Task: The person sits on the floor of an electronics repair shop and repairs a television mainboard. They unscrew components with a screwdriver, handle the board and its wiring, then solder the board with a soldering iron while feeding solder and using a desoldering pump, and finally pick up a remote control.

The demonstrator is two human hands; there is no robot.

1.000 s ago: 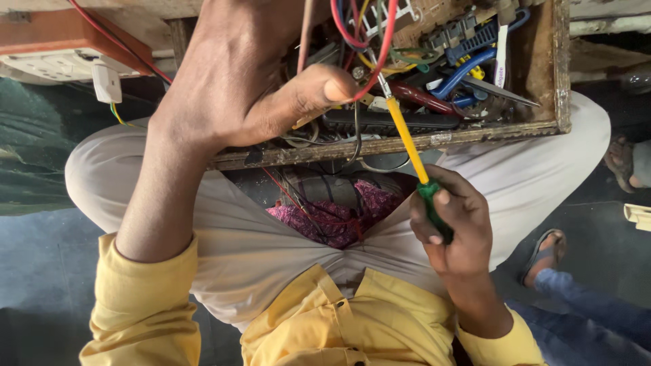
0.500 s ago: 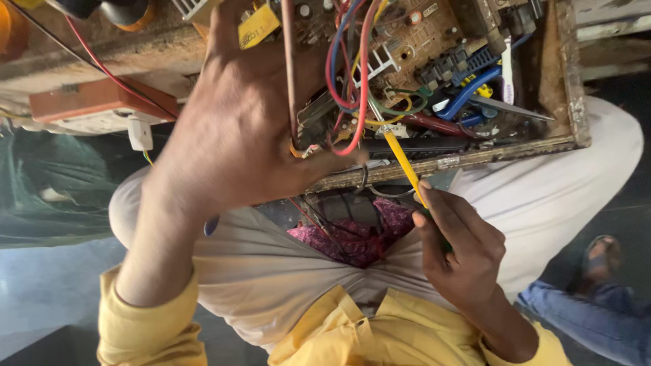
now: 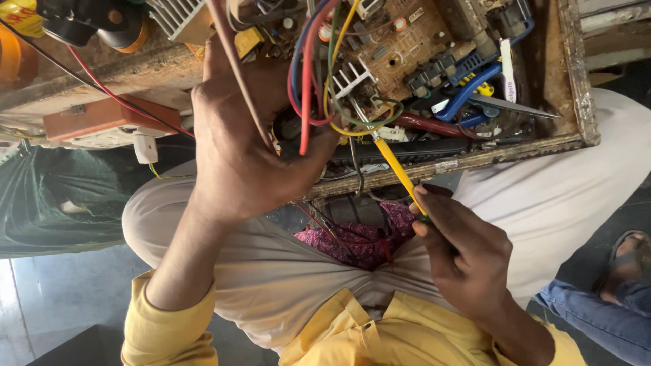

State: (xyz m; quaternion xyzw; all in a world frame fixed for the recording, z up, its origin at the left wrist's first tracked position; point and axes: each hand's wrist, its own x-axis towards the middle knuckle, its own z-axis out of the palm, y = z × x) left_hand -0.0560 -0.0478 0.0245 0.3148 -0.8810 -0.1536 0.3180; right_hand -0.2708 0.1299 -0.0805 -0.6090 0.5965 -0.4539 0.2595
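A brown circuit board (image 3: 400, 47) with metal heat sinks and a bundle of coloured wires (image 3: 313, 81) lies in a worn wooden tray (image 3: 576, 102) on my lap. My left hand (image 3: 244, 149) grips the near edge of the board where the wires hang. My right hand (image 3: 461, 251) is closed on a screwdriver (image 3: 397, 169) with a yellow shaft. Its metal tip reaches in under a heat sink (image 3: 349, 80) among the wires. The handle is hidden inside my fist.
Blue-handled pliers (image 3: 468, 88) and other tools lie in the tray's right part. An orange box (image 3: 102, 116) and a white plug (image 3: 145, 146) sit at left, a green bag (image 3: 54, 196) below them. Another person's sandalled foot (image 3: 624, 264) and jeans are at lower right.
The view has drawn closer to the tray. My left hand has shifted its grip along the board's edge, and the screwdriver tip has moved further in among the wires.
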